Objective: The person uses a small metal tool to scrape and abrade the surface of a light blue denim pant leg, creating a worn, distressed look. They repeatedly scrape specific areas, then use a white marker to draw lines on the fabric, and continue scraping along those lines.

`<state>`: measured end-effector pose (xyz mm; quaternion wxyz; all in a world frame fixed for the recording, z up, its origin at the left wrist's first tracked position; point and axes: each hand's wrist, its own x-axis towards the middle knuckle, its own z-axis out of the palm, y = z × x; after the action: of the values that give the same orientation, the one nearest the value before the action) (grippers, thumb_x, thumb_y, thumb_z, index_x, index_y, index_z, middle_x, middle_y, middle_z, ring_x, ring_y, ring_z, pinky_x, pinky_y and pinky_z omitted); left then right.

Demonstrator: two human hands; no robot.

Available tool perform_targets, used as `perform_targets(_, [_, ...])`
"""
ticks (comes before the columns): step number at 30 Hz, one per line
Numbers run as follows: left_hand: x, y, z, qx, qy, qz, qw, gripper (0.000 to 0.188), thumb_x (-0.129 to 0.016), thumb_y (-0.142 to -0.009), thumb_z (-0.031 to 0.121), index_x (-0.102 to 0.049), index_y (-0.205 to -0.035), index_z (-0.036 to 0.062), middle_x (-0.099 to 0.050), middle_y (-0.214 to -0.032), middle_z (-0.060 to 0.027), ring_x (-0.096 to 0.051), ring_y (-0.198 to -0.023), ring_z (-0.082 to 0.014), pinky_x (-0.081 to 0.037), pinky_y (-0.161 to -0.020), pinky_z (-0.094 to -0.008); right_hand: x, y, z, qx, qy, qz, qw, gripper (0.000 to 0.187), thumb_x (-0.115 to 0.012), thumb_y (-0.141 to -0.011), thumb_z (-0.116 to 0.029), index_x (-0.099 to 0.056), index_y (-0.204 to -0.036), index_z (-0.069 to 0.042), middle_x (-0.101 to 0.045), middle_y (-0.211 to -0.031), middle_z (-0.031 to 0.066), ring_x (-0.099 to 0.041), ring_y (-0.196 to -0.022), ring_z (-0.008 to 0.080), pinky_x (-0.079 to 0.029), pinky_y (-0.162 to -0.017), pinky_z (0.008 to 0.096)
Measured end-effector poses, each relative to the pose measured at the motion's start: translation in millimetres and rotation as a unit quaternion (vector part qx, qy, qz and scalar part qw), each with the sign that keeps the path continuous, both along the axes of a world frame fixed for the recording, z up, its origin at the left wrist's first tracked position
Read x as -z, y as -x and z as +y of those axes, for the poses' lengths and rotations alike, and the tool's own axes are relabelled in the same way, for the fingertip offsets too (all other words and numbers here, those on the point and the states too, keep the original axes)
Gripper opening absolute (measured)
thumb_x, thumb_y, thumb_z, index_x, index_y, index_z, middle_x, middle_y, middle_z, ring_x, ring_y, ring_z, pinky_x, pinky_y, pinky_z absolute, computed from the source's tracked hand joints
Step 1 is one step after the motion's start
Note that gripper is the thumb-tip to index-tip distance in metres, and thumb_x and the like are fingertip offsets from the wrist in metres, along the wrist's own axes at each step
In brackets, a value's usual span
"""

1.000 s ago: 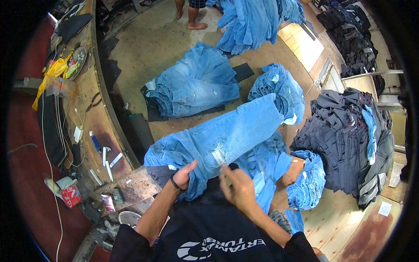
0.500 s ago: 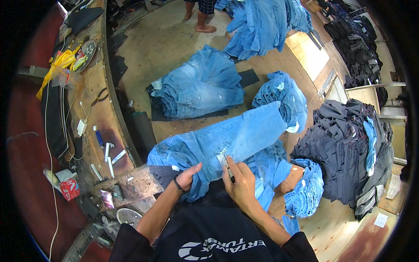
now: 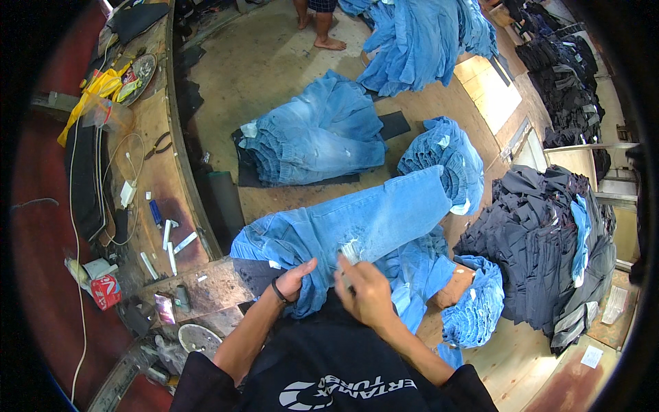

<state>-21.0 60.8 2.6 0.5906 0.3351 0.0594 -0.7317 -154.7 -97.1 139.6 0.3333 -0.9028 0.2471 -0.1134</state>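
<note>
We've got a pair of light blue jeans [image 3: 398,199] laid slantwise in front of us, w/ a frayed white patch [image 3: 350,248] midway along. Our L hand [image 3: 294,283] grips the bunched cloth at the near edge, thumb up, other fingers mostly hidden. Our R hand [image 3: 364,292] is just by the patch, fingers curled & blurred; can't tell if they're closed on anything. Beyond the jeans we see a denim heap [image 3: 309,147] on the floor, & a dark clothes pile [image 3: 528,240] to R. Pliers [image 3: 159,145] lie on the workbench [image 3: 152,185], L side.
</note>
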Motion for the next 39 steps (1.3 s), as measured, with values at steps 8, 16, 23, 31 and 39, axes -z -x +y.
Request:
perform_targets(8, [-56,-72,56,0.074,-0.264,-0.28,0.92,0.07,-0.08,-0.093,0.043,-0.059,-0.142,-0.0034,-0.068,-0.136,-0.0131,-0.064,-0.121,-0.0233,-0.048,-0.111,-0.0406,24,30,-58,0.162,-0.261,0.005,0.952,0.026,-0.065,-0.104,-0.016,-0.07,-0.12,0.003,-0.074,-0.092,0.0131,-0.071,-0.081,0.0168,-0.057,-0.072,0.0344])
perform_targets(16, [-125,0,-9,-0.133,-0.263,-0.747,0.596,0.057,-0.082,-0.088,0.022,-0.061,-0.136,-0.0011,-0.066,-0.133,-0.021,-0.062,-0.124,-0.0375,-0.049,-0.106,-0.0456,56,5,-115,0.047,-0.39,-0.007,0.92,0.02,-0.052,-0.111,-0.015,-0.052,-0.125,-0.001,-0.072,-0.103,0.0128,-0.07,-0.085,0.0158,-0.055,-0.076,0.0297])
perform_targets(23, [-46,44,-55,0.204,-0.219,-0.833,0.466,0.139,-0.069,-0.064,0.091,-0.026,-0.166,0.0068,-0.022,-0.173,-0.0178,-0.016,-0.161,-0.0375,-0.01,-0.126,-0.0682,78,-3,-111,-0.084,-0.525,0.118,0.839,0.022,-0.055,-0.111,-0.02,-0.054,-0.123,-0.002,-0.073,-0.106,0.0141,-0.073,-0.089,0.0175,-0.058,-0.077,0.0308])
perform_targets(31, [-58,47,-58,0.182,-0.24,-0.841,0.449,0.128,-0.07,-0.07,0.085,-0.031,-0.165,0.0092,-0.027,-0.17,-0.0172,-0.019,-0.159,-0.0372,-0.008,-0.126,-0.0683,101,-75,-132,0.066,-0.56,-0.196,0.803,0.024,-0.057,-0.11,-0.025,-0.056,-0.123,-0.005,-0.07,-0.123,0.0166,-0.068,-0.118,0.0235,-0.058,-0.094,0.0387])
perform_targets(39, [-37,51,-99,0.013,-0.175,-0.896,0.407,0.035,-0.075,-0.091,0.036,-0.076,-0.122,0.0191,-0.068,-0.117,0.0033,-0.06,-0.115,-0.0203,-0.033,-0.112,-0.0612,95,-13,-147,0.117,-0.499,-0.126,0.85,0.022,-0.057,-0.109,-0.022,-0.058,-0.124,-0.005,-0.072,-0.11,0.0129,-0.072,-0.097,0.021,-0.059,-0.081,0.0336])
